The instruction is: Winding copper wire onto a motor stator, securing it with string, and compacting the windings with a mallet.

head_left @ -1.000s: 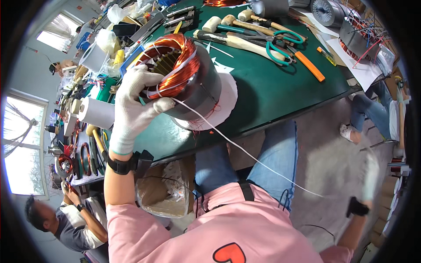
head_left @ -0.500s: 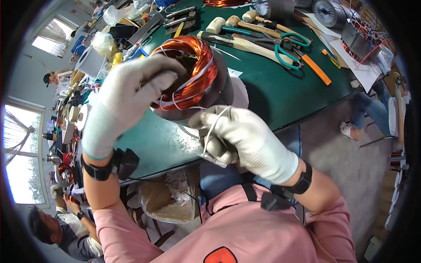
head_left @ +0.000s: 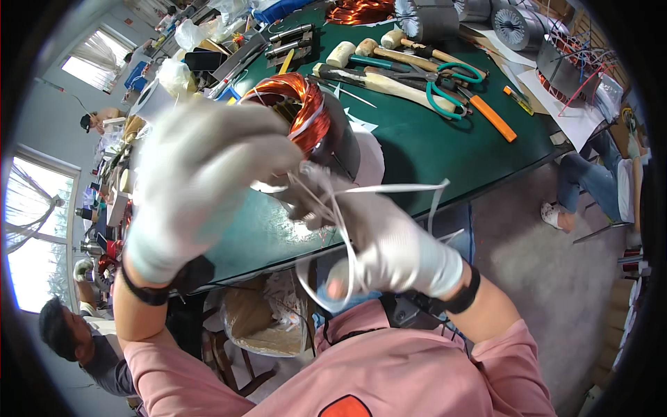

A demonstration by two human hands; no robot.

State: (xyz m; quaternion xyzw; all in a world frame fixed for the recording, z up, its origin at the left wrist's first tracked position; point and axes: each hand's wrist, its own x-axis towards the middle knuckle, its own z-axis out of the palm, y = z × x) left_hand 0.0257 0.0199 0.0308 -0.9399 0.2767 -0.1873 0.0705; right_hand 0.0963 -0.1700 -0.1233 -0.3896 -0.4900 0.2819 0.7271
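A stator with copper windings [head_left: 313,104] stands on the green table, its dark grey cylindrical body [head_left: 342,142] partly behind my hands. White lacing binds the coil's bundle. My left hand [head_left: 208,174], in a white glove, is in front of the coil; its fingers bend toward my right hand, but motion smears them and whatever they may hold. My gloved right hand [head_left: 396,243] is closed on a white cord [head_left: 396,187] just below the stator. Loops of that cord hang around its fingers and stick out to the right. Its fingertips are blurred.
Mallets [head_left: 342,54], green-handled scissors [head_left: 445,101] and an orange-handled tool [head_left: 493,118] lie beyond the stator. Another wound stator [head_left: 566,69] stands at far right. Below the table edge is a lined waste box [head_left: 267,320]. A co-worker [head_left: 76,333] sits at lower left.
My left hand has come away from inside the coil, toward me and my right hand. The white cord now spreads in wide loose loops about my right hand.
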